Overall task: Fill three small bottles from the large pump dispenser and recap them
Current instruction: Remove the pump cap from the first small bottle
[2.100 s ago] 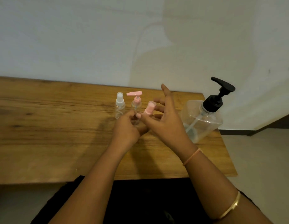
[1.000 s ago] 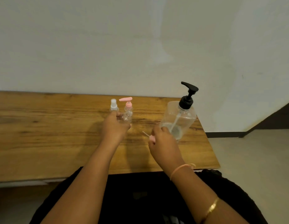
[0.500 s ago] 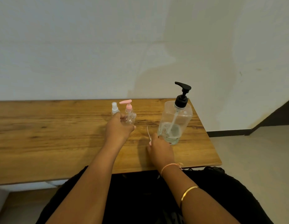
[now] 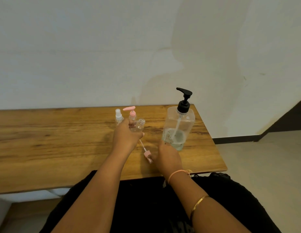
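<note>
The left hand [image 4: 127, 136] curls round a small clear uncapped plastic bottle [image 4: 138, 126], tilted left of the large clear black-pumped dispenser [image 4: 179, 128]. Grip unclear for the right hand [image 4: 168, 157] at its base. Probably light, slick: hold mid-body

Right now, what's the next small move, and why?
Probably lift the left hand with its small clear uncapped bottle until the mouth sits under the large clear dispenser's black pump spout: the pink cap is off, lying on the wooden table.
</note>
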